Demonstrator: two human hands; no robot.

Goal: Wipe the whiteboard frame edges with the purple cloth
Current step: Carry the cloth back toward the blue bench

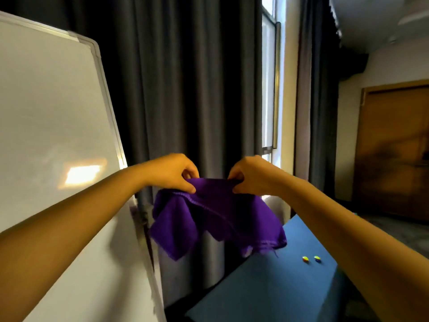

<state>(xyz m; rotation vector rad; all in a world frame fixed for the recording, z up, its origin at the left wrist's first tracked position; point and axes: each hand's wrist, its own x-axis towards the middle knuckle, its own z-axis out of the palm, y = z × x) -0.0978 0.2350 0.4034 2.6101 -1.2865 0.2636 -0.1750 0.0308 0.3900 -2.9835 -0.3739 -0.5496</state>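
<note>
The purple cloth (216, 219) hangs in the air just right of the whiteboard frame (109, 105), apart from it. My left hand (171, 173) and right hand (253, 175) each pinch its top edge, above the blue table (267, 287).

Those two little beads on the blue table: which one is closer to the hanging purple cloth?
The left bead, mostly yellow with a red tip. It lies nearer the cloth than the right bead, which shows blue.
</note>
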